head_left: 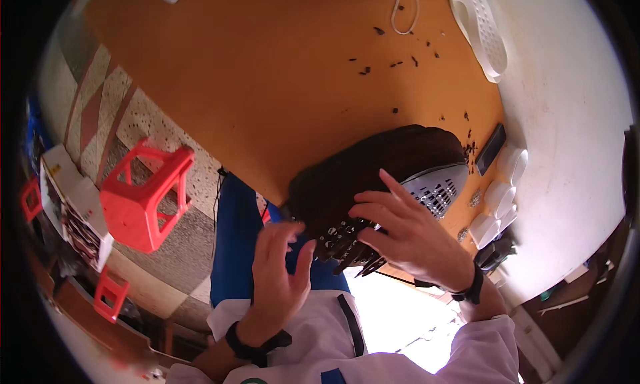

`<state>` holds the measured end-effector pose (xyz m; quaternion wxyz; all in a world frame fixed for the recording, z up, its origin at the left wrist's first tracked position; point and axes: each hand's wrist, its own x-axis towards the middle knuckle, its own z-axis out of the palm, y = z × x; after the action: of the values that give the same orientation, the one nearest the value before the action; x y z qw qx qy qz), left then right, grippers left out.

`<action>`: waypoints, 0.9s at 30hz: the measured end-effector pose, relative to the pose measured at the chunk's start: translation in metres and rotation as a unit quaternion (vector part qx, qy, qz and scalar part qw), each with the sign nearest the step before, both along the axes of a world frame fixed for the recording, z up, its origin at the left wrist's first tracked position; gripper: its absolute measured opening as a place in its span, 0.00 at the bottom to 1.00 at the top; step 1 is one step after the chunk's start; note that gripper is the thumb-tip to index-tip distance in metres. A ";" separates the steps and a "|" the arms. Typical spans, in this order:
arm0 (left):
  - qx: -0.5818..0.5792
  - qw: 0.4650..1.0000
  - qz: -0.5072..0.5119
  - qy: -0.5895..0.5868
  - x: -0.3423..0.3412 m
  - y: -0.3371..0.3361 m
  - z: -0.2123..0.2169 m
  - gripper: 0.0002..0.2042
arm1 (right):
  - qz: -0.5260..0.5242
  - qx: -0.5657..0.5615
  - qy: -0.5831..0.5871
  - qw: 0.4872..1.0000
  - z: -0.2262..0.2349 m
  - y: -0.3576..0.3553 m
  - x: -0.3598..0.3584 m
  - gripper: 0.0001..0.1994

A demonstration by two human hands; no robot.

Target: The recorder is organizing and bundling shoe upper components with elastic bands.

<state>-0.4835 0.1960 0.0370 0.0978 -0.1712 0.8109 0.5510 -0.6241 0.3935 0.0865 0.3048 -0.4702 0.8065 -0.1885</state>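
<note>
Your right hand [407, 234] lies spread on a dark brown shoe upper [373, 177] at the table [267, 84] edge, fingers resting near its eyelets, not clamped. Your left hand [277, 281], at seven o'clock from the upper, is open, fingertips just beside it. A red stool [143, 197] stands at nine o'clock.

Two bare hands belonging to the camera wearer: the left hand [277, 271] at about 7 o'clock, the right hand [407, 234] at about 5 o'clock. Each wrist carries a black strap-like band. White long sleeves cover both forearms toward the lower edge. A white garment with a dark vertical strip covers the torso, over blue trousers
</note>
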 end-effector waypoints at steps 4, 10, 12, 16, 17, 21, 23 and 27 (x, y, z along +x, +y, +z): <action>0.000 1.000 0.025 0.011 0.005 0.005 -0.002 0.23 | 0.027 -0.033 -0.029 0.999 -0.007 -0.001 -0.013 0.12; 0.088 0.993 0.083 -0.013 0.011 0.017 -0.004 0.19 | 0.001 -0.023 -0.103 0.994 -0.008 -0.009 -0.019 0.15; 0.163 0.978 0.126 -0.042 0.008 0.020 -0.002 0.18 | -0.002 -0.032 -0.117 0.993 -0.010 -0.009 -0.022 0.14; 0.156 0.987 0.012 -0.021 0.010 0.011 0.012 0.12 | -0.036 -0.026 -0.129 0.991 -0.007 -0.012 -0.023 0.13; 0.159 0.987 0.010 -0.021 0.009 0.007 0.014 0.12 | -0.036 -0.031 -0.136 0.990 -0.007 -0.010 -0.024 0.13; 0.199 0.975 0.074 -0.063 0.018 0.005 -0.006 0.11 | -0.054 -0.054 -0.164 0.983 -0.009 -0.010 -0.026 0.12; 0.165 0.971 0.165 -0.053 0.011 0.002 -0.017 0.13 | -0.045 -0.064 -0.159 0.984 -0.011 -0.008 -0.026 0.13; 0.114 0.991 0.070 -0.014 -0.002 -0.002 -0.016 0.14 | -0.041 -0.074 -0.145 0.986 -0.012 -0.008 -0.025 0.15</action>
<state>-0.4857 0.1937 0.0213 0.0891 -0.2232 0.7274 0.6427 -0.6487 0.3858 0.0743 0.3746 -0.4255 0.7564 -0.3263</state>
